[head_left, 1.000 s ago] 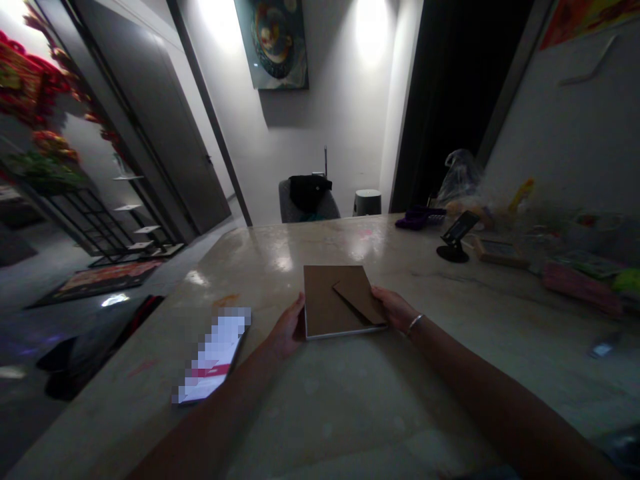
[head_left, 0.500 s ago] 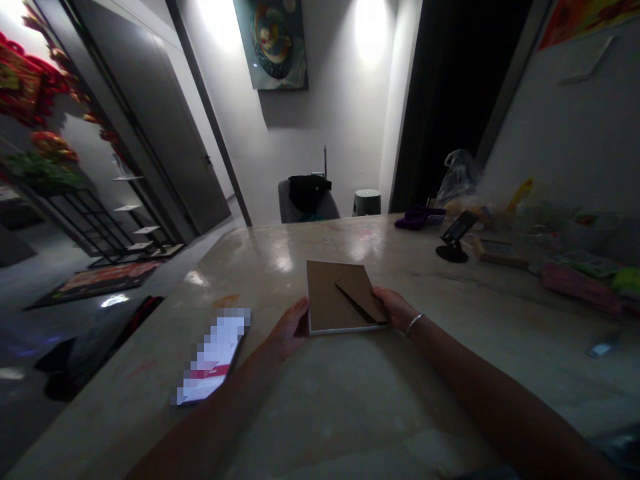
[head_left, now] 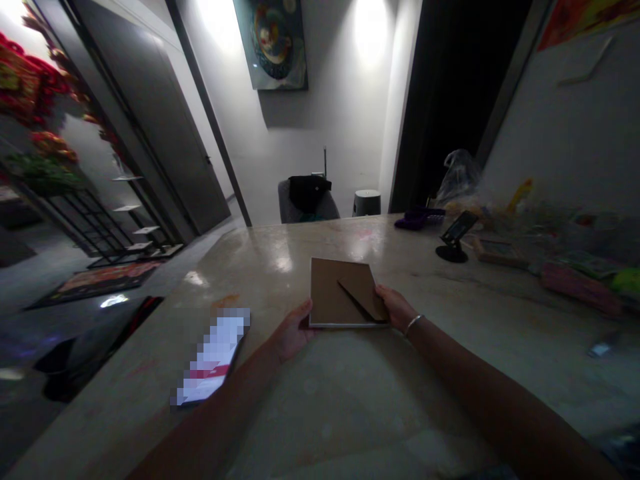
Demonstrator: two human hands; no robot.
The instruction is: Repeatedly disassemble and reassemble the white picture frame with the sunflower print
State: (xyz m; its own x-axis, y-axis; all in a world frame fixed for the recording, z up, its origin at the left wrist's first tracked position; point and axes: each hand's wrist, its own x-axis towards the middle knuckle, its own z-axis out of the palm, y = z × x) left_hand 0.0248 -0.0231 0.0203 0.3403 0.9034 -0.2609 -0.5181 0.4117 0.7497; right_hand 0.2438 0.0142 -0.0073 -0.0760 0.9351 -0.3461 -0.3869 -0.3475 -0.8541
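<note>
A picture frame (head_left: 330,293) with a brown backing and a thin white edge is held over the table, its back facing up toward me. On the backing lies a narrow brown stand flap (head_left: 361,301), slanting down to the right. My left hand (head_left: 296,328) grips the frame's lower left edge, thumb at the side and fingers partly beneath. At the right edge, my right hand (head_left: 395,307), with a silver bangle on the wrist, closes round the frame near the flap's wide end. The front of the frame is hidden.
A phone (head_left: 215,360) with a lit, blurred-out screen lies left on the marble table (head_left: 320,413). To the right stand a black phone stand (head_left: 456,237), a wooden frame (head_left: 497,252), a purple item (head_left: 419,218) and plastic bags (head_left: 460,177). A chair (head_left: 309,199) is beyond the far edge.
Both hands have shifted the picture frame slightly to the right and away from me, with a small change in its tilt. The phone and the other things stay put.
</note>
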